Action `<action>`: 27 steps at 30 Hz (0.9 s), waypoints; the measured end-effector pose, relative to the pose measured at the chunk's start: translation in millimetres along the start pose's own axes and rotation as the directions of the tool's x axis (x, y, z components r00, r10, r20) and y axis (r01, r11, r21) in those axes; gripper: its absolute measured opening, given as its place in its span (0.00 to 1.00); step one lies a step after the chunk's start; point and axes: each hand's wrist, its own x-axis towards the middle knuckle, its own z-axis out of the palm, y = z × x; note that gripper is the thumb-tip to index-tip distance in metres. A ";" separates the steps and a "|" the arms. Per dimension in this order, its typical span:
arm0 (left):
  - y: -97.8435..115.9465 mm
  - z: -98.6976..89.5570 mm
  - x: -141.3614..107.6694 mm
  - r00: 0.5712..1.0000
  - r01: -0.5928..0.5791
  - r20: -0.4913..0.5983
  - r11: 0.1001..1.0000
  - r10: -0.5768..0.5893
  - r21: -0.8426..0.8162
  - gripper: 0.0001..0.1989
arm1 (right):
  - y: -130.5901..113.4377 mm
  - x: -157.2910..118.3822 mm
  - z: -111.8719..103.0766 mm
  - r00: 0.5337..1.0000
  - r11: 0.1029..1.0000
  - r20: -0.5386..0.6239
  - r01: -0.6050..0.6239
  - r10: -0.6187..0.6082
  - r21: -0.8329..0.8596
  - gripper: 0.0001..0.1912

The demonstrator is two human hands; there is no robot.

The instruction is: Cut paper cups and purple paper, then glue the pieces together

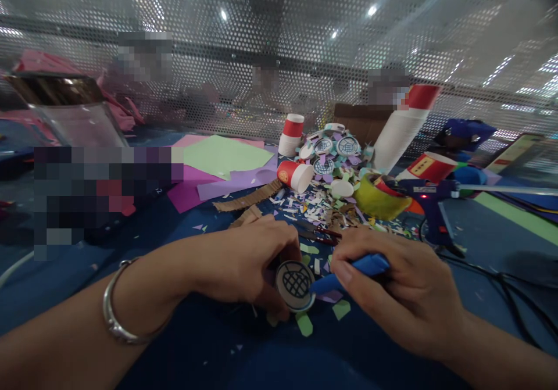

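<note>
My left hand, a silver bangle on its wrist, is closed around the rim of a small round paper cup base. Dark grid lines inside a circle are drawn on its white face, and green paper tabs stick out below it. A blue marker is gripped in my right hand, its tip at the right edge of the drawn face. Just beyond my hands lie dark red-handled scissors, partly hidden by my right hand.
Similar decorated cup pieces are piled at the back, with paper scraps in front. Red-and-white paper cups and a tall cup stack stand nearby. A blue glue gun with a lit red light and cables is at right; coloured paper sheets lie left.
</note>
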 end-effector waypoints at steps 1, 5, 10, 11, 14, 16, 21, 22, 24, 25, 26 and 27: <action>0.4 -0.4 0.1 1.000 0.004 0.003 1.000 -0.004 -0.006 0.24 | 0.1 0.3 0.0 1.000 1.000 0.008 -0.010 0.010 0.005 0.07; 0.2 -1.7 0.4 1.000 -0.003 0.007 1.000 0.003 -0.011 0.25 | -0.6 1.4 -0.1 0.998 0.998 0.025 -0.064 0.064 0.011 0.08; -0.2 -1.5 -0.1 1.000 0.000 0.006 1.000 0.001 -0.015 0.24 | -2.3 1.8 2.7 0.997 0.996 -0.018 -0.078 0.078 0.039 0.08; 0.1 -1.3 -0.3 1.000 0.002 0.005 1.000 -0.002 -0.013 0.24 | -2.7 1.8 3.6 0.997 0.996 -0.020 -0.079 0.080 0.047 0.07; 1.0 -1.3 -0.5 1.000 0.010 0.002 1.000 -0.010 0.006 0.24 | -4.2 1.8 6.5 0.996 0.993 -0.002 -0.087 0.088 0.075 0.06; 1.1 -1.4 -0.4 1.000 0.007 0.006 1.000 -0.007 0.012 0.25 | -4.9 1.6 7.7 0.996 0.991 0.015 -0.092 0.091 0.092 0.06; -0.4 -1.4 -0.1 1.000 -0.023 0.001 1.000 0.023 -0.008 0.24 | -5.5 2.2 7.0 0.994 0.988 0.048 -0.100 0.095 0.117 0.06; -0.5 -1.4 -0.1 1.000 -0.027 0.000 1.000 0.027 -0.008 0.24 | -5.4 2.4 6.5 0.993 0.986 0.062 -0.105 0.098 0.130 0.06; -0.4 -1.3 0.1 1.000 -0.027 0.003 1.000 0.027 0.000 0.24 | -5.1 2.4 5.9 0.991 0.981 0.085 -0.119 0.107 0.150 0.07; -0.2 -1.2 0.1 1.000 -0.023 0.005 1.000 0.023 0.005 0.24 | -4.9 2.1 5.9 0.990 0.980 0.085 -0.123 0.110 0.154 0.07; 0.0 -1.2 0.0 1.000 -0.020 0.007 1.000 0.020 0.004 0.24 | -4.8 1.7 6.0 0.991 0.981 0.074 -0.125 0.114 0.152 0.07; 0.1 -1.3 -0.1 1.000 -0.017 0.008 1.000 0.017 -0.001 0.24 | -4.8 1.2 6.3 0.992 0.982 0.053 -0.124 0.118 0.145 0.06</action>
